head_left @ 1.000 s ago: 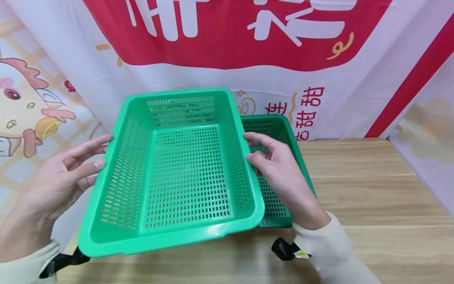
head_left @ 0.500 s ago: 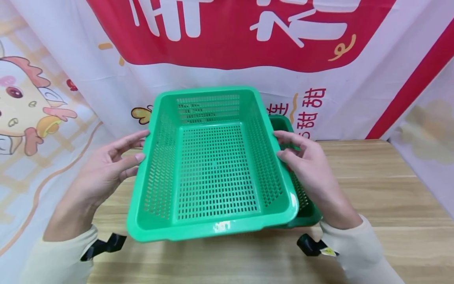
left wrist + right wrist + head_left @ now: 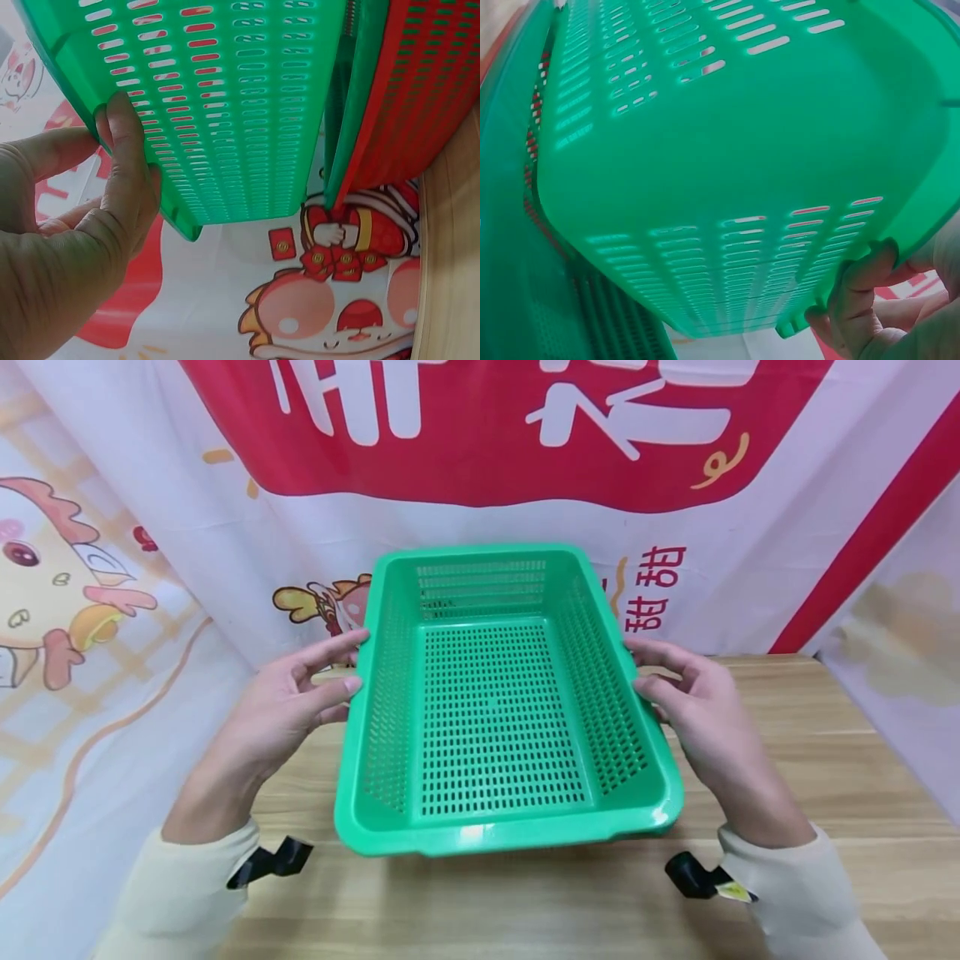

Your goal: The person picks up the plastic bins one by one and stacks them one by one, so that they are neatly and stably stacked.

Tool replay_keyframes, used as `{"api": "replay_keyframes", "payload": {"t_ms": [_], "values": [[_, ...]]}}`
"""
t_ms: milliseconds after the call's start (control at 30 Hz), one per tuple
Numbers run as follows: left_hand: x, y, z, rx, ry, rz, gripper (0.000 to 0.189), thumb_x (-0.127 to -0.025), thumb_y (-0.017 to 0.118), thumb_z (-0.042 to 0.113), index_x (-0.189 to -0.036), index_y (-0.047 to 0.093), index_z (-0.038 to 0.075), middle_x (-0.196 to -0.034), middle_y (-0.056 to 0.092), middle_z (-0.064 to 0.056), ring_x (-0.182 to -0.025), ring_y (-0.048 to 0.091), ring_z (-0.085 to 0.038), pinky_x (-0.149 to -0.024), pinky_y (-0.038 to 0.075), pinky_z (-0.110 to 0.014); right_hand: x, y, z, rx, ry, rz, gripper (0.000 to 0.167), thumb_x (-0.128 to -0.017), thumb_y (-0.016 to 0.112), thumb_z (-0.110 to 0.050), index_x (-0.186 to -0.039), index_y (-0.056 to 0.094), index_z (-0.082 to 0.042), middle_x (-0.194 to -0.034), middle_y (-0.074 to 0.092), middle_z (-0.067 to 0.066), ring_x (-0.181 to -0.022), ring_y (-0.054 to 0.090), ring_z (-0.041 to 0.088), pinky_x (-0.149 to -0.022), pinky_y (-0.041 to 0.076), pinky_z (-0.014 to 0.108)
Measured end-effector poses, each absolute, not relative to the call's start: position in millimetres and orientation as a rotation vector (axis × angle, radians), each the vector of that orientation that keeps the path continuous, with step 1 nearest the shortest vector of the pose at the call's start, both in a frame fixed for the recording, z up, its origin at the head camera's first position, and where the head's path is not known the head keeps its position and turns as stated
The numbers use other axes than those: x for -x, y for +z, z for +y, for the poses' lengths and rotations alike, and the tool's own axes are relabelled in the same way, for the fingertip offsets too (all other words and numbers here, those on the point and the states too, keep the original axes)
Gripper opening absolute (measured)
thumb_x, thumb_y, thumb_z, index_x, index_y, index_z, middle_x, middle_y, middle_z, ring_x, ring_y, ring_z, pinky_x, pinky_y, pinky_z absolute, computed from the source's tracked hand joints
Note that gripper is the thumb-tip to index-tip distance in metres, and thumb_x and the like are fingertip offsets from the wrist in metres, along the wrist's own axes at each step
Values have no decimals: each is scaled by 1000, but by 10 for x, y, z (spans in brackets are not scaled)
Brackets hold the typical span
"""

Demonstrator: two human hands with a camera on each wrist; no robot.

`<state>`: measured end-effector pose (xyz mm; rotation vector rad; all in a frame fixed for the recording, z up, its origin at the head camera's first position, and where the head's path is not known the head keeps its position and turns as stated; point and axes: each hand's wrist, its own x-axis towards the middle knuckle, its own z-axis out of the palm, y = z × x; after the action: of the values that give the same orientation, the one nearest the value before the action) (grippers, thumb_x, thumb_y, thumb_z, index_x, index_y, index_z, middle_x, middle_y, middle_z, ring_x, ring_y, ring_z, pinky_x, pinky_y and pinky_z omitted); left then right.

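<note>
A bright green plastic basket with slotted walls [image 3: 502, 838] is raised in front of me, nothing inside it. My left hand [image 3: 273, 714] grips its left rim between thumb and fingers, and my right hand [image 3: 705, 714] does the same on the right rim. In the left wrist view, fingertips [image 3: 124, 124] curl under that rim. Beneath the bright basket sits a darker green basket [image 3: 510, 210], nested in a red basket [image 3: 424, 90]. A narrow gap shows between the held basket and the dark green rim. From the head view the held basket hides nearly all of both lower ones.
The baskets stand on a wood-grain table [image 3: 795, 760]. A printed cloth [image 3: 465, 460] hangs close behind, and another cartoon-printed cloth [image 3: 82, 710] borders the left side. Black wrist mounts [image 3: 270, 862] stick out from both sleeves.
Both hands have carried the bright green basket to the right and levelled it somewhat. It now covers the dark green basket, which earlier showed at its right.
</note>
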<state>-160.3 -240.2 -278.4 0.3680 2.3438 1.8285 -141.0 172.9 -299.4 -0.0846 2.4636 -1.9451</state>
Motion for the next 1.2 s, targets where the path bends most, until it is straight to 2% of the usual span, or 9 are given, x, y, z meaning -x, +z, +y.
{"api": "replay_keyframes", "payload": {"t_ms": [333,533,867,1200], "values": [[1675,-2791,-2181,-358,1815,2319,57,-105,63,14,-160,44,13,-144,49,-9,-99,77,-12,-90,64,-30,1416,-3038,1931,37,-1928,2501,49,-109,54,-20,-157,49,-11,-133,62,4,-97,76,6,-83,63,22],[1735,-2827,-2119,-360,1777,2330,56,-106,62,13,-159,45,14,-135,49,-11,-97,75,-12,-89,65,-32,1425,-3046,1993,-16,-1876,2517,50,-109,54,-24,-157,49,-14,-134,61,3,-98,75,6,-83,63,21],[1815,-2924,-2078,-302,1711,2368,55,-106,62,16,-159,47,17,-138,51,-13,-96,74,-15,-86,65,-32,1473,-3088,2029,-52,-1769,2552,52,-110,53,-28,-160,45,-16,-146,54,7,-102,70,4,-84,61,18],[1900,-3063,-2041,-268,1695,2342,57,-106,62,17,-160,44,17,-144,52,-14,-101,73,-17,-86,64,-31,1520,-3221,2092,37,-1705,2592,53,-110,51,-24,-160,43,-10,-144,53,16,-100,69,6,-83,62,19]]}}
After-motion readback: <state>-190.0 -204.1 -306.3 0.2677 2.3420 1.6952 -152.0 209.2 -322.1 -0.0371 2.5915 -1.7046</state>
